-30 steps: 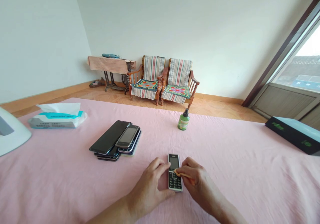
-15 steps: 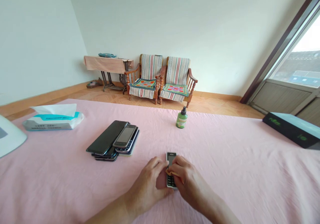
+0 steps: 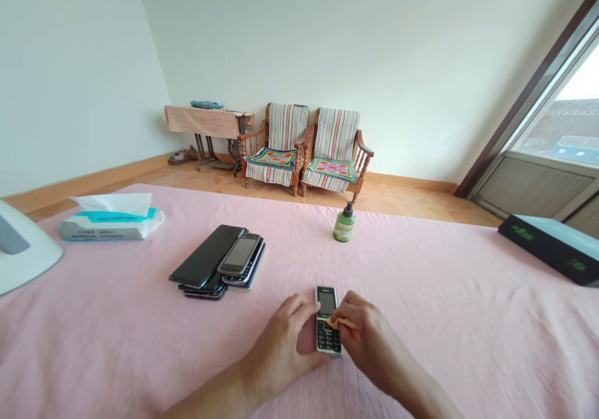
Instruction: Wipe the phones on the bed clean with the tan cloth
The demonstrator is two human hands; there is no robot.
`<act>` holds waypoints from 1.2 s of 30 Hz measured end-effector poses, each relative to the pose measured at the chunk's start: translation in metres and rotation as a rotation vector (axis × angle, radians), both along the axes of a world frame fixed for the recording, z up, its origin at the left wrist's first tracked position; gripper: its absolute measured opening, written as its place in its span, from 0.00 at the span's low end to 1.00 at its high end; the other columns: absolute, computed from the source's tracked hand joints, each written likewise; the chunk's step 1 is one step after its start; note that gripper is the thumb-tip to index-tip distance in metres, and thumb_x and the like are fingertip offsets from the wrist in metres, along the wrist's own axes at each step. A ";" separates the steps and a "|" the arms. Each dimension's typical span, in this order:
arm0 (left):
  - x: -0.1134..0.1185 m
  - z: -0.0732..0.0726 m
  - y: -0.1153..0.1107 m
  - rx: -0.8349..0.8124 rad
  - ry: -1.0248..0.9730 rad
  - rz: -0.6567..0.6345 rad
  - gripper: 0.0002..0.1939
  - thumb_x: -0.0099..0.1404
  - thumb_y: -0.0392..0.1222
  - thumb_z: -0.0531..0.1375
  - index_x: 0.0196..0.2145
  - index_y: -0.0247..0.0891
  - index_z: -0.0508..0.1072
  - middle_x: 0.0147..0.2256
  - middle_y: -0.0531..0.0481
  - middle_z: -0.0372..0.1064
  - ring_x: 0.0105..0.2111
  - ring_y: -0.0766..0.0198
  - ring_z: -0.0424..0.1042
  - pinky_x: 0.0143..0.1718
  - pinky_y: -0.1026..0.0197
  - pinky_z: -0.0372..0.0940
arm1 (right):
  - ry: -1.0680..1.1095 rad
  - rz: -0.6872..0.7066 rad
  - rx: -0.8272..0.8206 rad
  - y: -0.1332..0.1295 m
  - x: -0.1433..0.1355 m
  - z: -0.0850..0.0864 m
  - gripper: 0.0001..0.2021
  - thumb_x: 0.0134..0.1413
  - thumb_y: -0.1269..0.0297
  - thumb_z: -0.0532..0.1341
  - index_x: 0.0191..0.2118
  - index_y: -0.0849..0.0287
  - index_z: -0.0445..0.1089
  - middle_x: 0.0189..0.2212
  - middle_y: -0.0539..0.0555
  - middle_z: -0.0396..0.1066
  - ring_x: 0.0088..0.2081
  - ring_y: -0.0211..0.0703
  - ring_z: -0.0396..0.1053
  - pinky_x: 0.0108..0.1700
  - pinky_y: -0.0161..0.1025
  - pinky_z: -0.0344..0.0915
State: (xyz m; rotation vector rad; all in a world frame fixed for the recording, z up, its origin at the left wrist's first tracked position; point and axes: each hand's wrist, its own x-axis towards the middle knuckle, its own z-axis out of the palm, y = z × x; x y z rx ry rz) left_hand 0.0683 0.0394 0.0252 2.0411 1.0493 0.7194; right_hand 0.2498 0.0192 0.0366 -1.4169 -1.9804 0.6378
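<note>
A keypad mobile phone (image 3: pixel 326 303), black with a silver edge, lies face up on the pink cloth. My left hand (image 3: pixel 284 342) grips it from the left side, fingers at the upper edge near the screen and thumb at the bottom end. Pinched in my right hand (image 3: pixel 364 327) is a small yellowish cloth (image 3: pixel 344 323), which touches the phone around the upper keys. The part of the cloth inside my fingers is hidden. To the left, stacked phones (image 3: pixel 209 257) lie in a pile, with a grey touchscreen phone (image 3: pixel 239 254) on top at the right.
A green spray bottle (image 3: pixel 344 224) stands beyond the phone. At the left are a tissue pack (image 3: pixel 110 222) and a white rounded object (image 3: pixel 28 250). A black box (image 3: pixel 545 244) sits at the right edge. Two wooden chairs (image 3: pixel 330 169) stand past the table.
My right hand has moved right across the phone with the cloth, leaving the screen and more of the keypad in sight. The whole view has shifted slightly.
</note>
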 end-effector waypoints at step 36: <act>0.000 -0.001 0.001 -0.004 0.009 -0.005 0.31 0.49 0.38 0.71 0.51 0.39 0.68 0.46 0.46 0.66 0.47 0.55 0.66 0.51 0.54 0.62 | 0.050 0.050 -0.005 0.001 0.003 0.002 0.16 0.46 0.86 0.51 0.27 0.61 0.71 0.30 0.51 0.65 0.31 0.35 0.66 0.33 0.30 0.59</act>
